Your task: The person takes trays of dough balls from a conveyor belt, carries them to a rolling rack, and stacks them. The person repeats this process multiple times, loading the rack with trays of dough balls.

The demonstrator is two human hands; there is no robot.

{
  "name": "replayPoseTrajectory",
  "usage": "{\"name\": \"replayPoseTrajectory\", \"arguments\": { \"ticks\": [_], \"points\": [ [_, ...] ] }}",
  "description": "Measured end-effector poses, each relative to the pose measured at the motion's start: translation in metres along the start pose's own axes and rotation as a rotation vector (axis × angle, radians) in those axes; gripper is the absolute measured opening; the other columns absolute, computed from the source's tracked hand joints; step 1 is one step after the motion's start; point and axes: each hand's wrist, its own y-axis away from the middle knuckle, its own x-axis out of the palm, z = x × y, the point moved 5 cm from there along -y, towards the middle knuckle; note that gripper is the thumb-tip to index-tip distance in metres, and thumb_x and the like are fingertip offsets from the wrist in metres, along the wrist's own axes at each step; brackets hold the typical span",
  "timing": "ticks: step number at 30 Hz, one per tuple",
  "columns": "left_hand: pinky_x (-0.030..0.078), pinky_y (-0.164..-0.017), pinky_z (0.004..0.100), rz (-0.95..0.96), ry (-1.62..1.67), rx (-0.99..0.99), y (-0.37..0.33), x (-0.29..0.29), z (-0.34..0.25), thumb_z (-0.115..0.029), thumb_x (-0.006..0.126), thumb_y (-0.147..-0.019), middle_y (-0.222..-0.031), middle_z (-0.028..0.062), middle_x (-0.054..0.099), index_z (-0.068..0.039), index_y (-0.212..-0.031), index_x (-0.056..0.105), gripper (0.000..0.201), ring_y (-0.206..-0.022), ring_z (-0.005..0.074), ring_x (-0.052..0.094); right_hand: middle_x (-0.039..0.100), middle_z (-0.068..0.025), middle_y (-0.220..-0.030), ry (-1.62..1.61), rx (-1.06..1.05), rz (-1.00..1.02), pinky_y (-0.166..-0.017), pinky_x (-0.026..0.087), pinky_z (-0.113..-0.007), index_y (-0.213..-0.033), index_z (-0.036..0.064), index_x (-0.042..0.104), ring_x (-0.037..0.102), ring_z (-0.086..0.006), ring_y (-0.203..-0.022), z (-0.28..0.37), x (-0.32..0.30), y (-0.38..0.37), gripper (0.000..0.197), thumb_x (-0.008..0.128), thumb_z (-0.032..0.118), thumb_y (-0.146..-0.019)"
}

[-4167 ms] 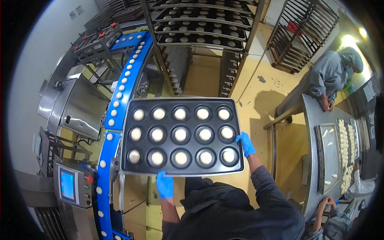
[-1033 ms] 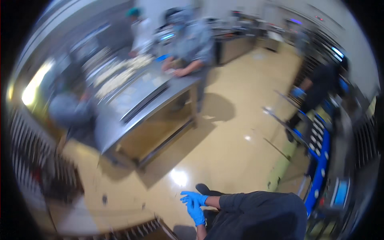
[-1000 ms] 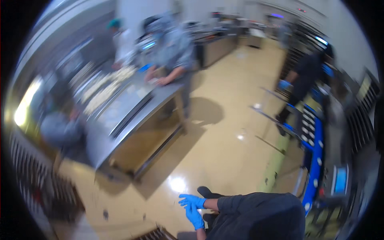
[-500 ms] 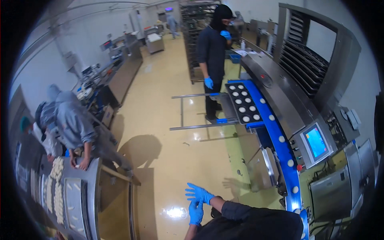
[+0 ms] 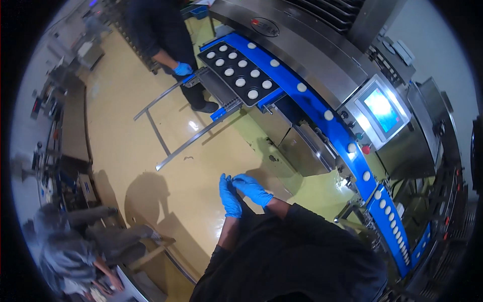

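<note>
Both my hands wear blue gloves and are raised in front of my chest, over the yellow floor. My left hand (image 5: 229, 197) points upward with its fingers close together and nothing in it. My right hand (image 5: 253, 187) reaches across, its fingertips meeting the left hand's fingertips; whether it pinches the glove I cannot tell. The nearest machine is a blue conveyor (image 5: 314, 103) carrying white dough rounds, to my right. At its far end a black tray (image 5: 236, 73) holds several dough rounds.
A co-worker in dark clothes stands by the tray, one blue-gloved hand (image 5: 182, 68) at its edge. A touchscreen panel (image 5: 381, 108) and red button sit beside the conveyor. Steel rails (image 5: 173, 148) jut over the floor. A person in grey (image 5: 75, 246) bends at a steel table, lower left.
The full tray I held earlier has left my hands. My view has swung around to the conveyor. My hands have come together, the right fingertips now touching the left.
</note>
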Motion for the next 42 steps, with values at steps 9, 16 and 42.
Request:
{"name": "replayPoseTrajectory", "arguments": {
  "ticks": [9,16,42],
  "points": [
    [0.036,-0.097,0.0427,0.277,-0.219,-0.115,-0.110,0.039,-0.084,-0.046,0.037,-0.093,-0.135,0.0173,0.042,-0.016,-0.139,0.035,0.055,-0.116,0.0304,0.046,0.062,-0.0201,-0.093,0.292,-0.226,-0.050,-0.075,0.048,-0.038,-0.097,0.0000,0.060,0.062,-0.0307,-0.084,0.067,0.053,-0.097,0.024,0.059,0.012,-0.076],
    [0.038,-0.096,0.0389,0.437,-0.244,-0.124,-0.159,0.088,-0.099,-0.039,0.035,-0.095,-0.133,0.0168,0.044,-0.012,-0.139,0.033,0.052,-0.116,0.0283,0.047,0.061,-0.0179,-0.087,0.206,-0.223,-0.227,-0.072,0.048,-0.035,-0.098,0.0018,0.060,0.061,-0.0284,-0.079,0.111,0.036,-0.125,0.019,0.057,0.011,-0.082],
    [0.049,-0.072,0.0374,-0.266,-0.805,-0.627,-0.170,-0.118,0.032,-0.031,0.054,-0.086,-0.099,0.0181,0.062,0.001,-0.114,0.052,0.043,-0.082,0.0276,0.060,0.058,-0.0221,-0.103,1.003,-0.109,-0.251,-0.083,0.045,-0.043,-0.118,0.0000,0.051,0.057,-0.0339,-0.095,0.056,-0.291,-0.293,0.039,0.052,0.022,-0.085]
  ]
}}
